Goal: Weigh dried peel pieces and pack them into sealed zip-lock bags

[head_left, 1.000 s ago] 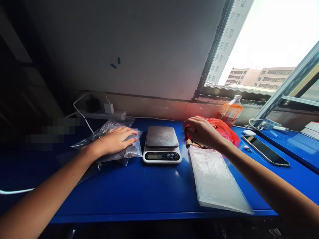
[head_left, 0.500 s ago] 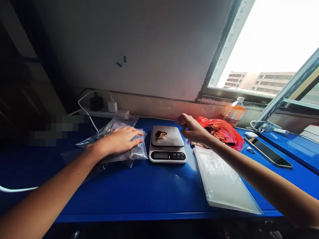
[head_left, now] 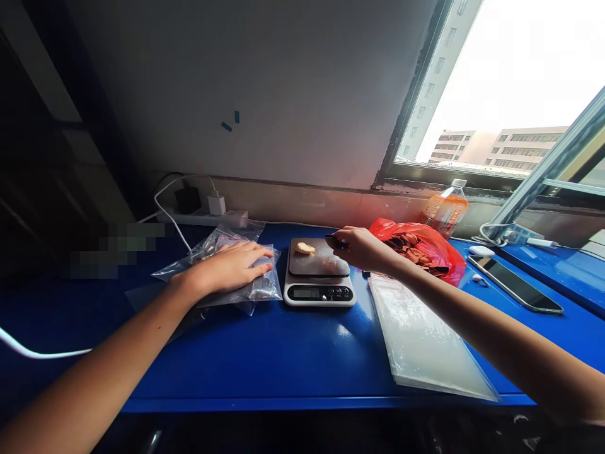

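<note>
My left hand (head_left: pixel 231 270) lies flat with fingers stretched out on a pile of clear plastic bags (head_left: pixel 262 287), left of the scale. A white kitchen scale (head_left: pixel 326 265) with a metal plate stands between my hands; its display digits are too faint to read. One pale dried slice (head_left: pixel 305 249) rests on the plate's left part. Over the plate's right edge, my right hand (head_left: pixel 355 246) pinches a thin dark slice (head_left: pixel 336 241). Behind my right forearm, a red plastic bag (head_left: pixel 442 243) lies open with several dark brown dried slices (head_left: pixel 411 249) in it.
A stack of clear flat bags (head_left: pixel 425 347) lies under my right forearm. Farther right are a phone (head_left: pixel 517 284), a white earbud case (head_left: pixel 481 251) and an orange drink bottle (head_left: pixel 447 208). A charger (head_left: pixel 216 205) and white cable sit by the wall at left.
My right hand has come down and slightly left over the scale plate, with a dark slice now showing in its fingers. The slice on the plate now looks pale instead of dark. My left hand stays put.
</note>
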Available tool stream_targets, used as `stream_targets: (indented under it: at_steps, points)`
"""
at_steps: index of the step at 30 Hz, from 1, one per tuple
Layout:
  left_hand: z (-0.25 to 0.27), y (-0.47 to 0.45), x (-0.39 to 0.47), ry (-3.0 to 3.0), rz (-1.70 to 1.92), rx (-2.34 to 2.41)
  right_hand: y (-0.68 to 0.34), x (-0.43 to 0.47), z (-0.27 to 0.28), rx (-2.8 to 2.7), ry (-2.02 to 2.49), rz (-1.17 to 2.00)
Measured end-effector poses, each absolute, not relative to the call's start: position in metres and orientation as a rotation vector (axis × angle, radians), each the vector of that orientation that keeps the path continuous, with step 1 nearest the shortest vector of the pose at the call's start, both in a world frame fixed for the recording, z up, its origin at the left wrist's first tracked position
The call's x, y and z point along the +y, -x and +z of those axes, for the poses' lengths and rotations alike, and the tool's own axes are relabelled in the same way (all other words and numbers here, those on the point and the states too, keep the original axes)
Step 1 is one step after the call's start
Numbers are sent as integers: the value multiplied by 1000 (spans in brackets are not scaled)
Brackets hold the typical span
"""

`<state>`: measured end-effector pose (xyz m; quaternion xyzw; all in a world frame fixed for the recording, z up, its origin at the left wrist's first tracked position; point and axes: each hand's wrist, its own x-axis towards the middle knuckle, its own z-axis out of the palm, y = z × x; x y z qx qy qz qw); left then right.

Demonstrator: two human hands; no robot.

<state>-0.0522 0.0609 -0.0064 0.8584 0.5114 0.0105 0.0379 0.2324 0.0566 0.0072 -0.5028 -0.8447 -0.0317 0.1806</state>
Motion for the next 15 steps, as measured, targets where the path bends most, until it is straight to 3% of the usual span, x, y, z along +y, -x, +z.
stream_targets:
  at_steps: [11, 15]
  points:
    - [-4, 51, 59, -2635, -14, 1565, -225, 64, 6, -2405, 1636, -210]
    - [-4, 51, 59, -2629, -11, 1563, -224, 61, 8, -2466, 1577, -93]
